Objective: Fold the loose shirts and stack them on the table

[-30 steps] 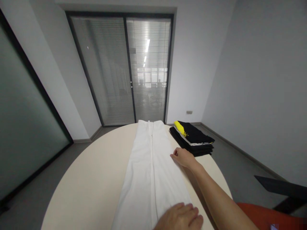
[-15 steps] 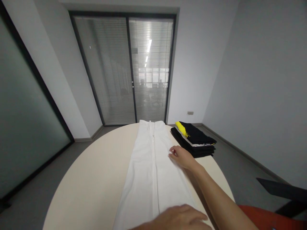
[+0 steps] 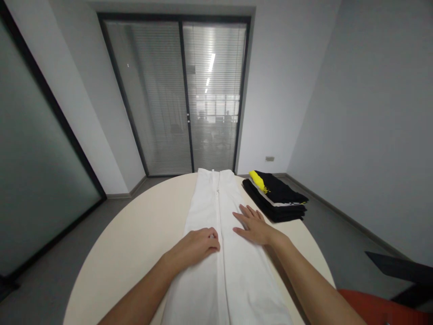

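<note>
Beside the white garment [image 3: 237, 266] sits a folded-clothes stack [image 3: 278, 197].

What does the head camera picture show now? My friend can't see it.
A curled left hand and a spread right hand are over a long white cloth garment on a round cream table. Right of it is a stack of folded, mostly black clothes.

Spans the lower frame as a pale round-edged desk [image 3: 135, 243]; carries a long white garment [image 3: 240, 280] at lower centre, stacked folded clothes [image 3: 280, 192] right of centre.
</note>
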The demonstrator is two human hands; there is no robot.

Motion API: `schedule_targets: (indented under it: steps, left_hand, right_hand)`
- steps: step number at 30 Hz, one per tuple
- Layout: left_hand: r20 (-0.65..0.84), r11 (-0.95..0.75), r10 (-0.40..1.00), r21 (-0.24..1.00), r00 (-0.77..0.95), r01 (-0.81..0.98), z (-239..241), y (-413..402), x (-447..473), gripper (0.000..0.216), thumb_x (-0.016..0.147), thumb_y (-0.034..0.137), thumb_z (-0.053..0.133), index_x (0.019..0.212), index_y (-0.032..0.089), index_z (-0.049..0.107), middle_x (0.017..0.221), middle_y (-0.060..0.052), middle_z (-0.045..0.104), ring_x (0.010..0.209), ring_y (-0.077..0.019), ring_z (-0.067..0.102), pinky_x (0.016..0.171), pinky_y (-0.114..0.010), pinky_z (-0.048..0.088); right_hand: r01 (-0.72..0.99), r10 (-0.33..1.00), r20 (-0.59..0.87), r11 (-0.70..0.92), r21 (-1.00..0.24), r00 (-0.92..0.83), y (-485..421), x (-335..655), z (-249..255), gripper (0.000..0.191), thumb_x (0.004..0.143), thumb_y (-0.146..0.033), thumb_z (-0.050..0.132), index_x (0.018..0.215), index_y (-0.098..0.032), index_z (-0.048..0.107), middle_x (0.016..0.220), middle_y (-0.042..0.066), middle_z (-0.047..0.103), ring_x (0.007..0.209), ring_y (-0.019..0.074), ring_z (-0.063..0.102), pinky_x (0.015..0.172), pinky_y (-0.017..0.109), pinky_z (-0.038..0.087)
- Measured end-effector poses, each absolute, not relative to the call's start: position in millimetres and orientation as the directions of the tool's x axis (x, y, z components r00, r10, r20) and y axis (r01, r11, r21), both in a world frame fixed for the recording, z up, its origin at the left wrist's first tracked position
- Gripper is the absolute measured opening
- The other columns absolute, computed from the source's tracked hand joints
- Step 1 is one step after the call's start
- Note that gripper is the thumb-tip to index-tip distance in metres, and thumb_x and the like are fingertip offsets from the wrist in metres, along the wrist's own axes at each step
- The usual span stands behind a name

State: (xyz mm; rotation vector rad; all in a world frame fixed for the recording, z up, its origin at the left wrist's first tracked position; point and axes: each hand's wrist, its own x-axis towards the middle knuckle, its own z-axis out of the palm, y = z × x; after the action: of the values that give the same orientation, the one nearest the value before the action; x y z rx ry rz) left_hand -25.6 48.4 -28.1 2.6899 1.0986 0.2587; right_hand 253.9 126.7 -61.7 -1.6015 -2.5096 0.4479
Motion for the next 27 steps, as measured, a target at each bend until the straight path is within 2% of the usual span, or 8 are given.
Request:
schedule_targets:
  steps: [5,8,12,15,20,23,27]
  left_hand:
    - [0.139,-0.701,0.707,0.273,0.694,0.660,-28.2,49.8,-23.5,0.017,0.101,0.020,0.048,0.100,0.021,0.065,0.122,-0.002,0.063,0.104,-0.0166,0.062,0.089,-0.027,0.048]
    - [0.219,-0.692,0.720,0.294,0.658,0.660,-31.0,50.7,-22.6,0.018,0.102,0.019,0.044,0.101,0.020,0.063,0.131,-0.004,0.060,0.111,-0.0172,0.059,0.095,-0.030,0.047]
    - [0.228,-0.727,0.685,0.269,0.692,0.631,-38.5,49.9,-18.0,0.015,0.100,0.017,0.049,0.105,0.022,0.062,0.131,-0.003,0.061,0.117,-0.0199,0.056,0.101,-0.035,0.044]
    - [0.232,-0.723,0.688,0.295,0.687,0.624,-40.0,47.3,-18.2,0.017,0.096,0.017,0.053,0.112,0.022,0.058,0.128,-0.004,0.060,0.117,-0.0210,0.054,0.102,-0.036,0.042]
    - [0.209,-0.686,0.723,0.335,0.659,0.646,-35.0,46.5,-25.9,0.018,0.086,0.021,0.061,0.101,0.022,0.050,0.110,-0.004,0.059,0.104,-0.0211,0.055,0.092,-0.033,0.045]
    - [0.205,-0.694,0.715,0.329,0.669,0.641,-34.9,51.0,-30.7,0.019,0.084,0.020,0.059,0.098,0.022,0.047,0.104,-0.003,0.057,0.098,-0.0200,0.055,0.087,-0.031,0.045]
    - [0.281,-0.661,0.750,0.331,0.599,0.673,-41.8,56.0,-36.2,0.016,0.084,0.015,0.052,0.097,0.022,0.046,0.099,-0.003,0.057,0.092,-0.0203,0.053,0.082,-0.033,0.045]
  right_hand:
    - [0.784,0.834,0.031,0.530,-0.322,-0.551,120.7,243.8,-50.0,0.060,0.088,-0.060,0.056,0.141,-0.032,0.055,0.163,0.009,0.029,0.152,0.0352,0.012,0.119,0.058,0.008]
    - [0.703,0.765,0.057,0.616,-0.357,-0.641,112.9,233.6,-41.2,0.049,0.088,-0.051,0.061,0.133,-0.033,0.062,0.153,0.009,0.045,0.146,0.0349,0.028,0.116,0.055,0.020]
    - [0.609,0.694,0.130,0.693,-0.386,-0.708,102.0,217.7,-35.3,0.034,0.088,-0.040,0.062,0.121,-0.033,0.070,0.133,0.008,0.061,0.127,0.0303,0.048,0.105,0.050,0.034]
    - [0.589,0.708,0.188,0.682,-0.434,-0.681,95.6,204.4,-37.8,0.026,0.089,-0.037,0.063,0.110,-0.028,0.073,0.122,0.008,0.064,0.119,0.0272,0.052,0.102,0.045,0.036]
    - [0.611,0.790,0.176,0.575,-0.544,-0.587,88.4,184.1,-43.1,0.015,0.090,-0.031,0.059,0.093,-0.024,0.072,0.109,0.005,0.066,0.112,0.0234,0.054,0.101,0.042,0.036]
    - [0.633,0.818,0.148,0.532,-0.563,-0.556,86.2,177.5,-43.7,0.018,0.090,-0.038,0.061,0.086,-0.022,0.071,0.109,0.005,0.064,0.112,0.0235,0.053,0.101,0.042,0.035]
    - [0.640,0.822,0.106,0.510,-0.575,-0.560,84.1,174.1,-44.1,0.028,0.087,-0.048,0.065,0.081,-0.021,0.071,0.112,0.007,0.062,0.116,0.0252,0.049,0.102,0.042,0.033]
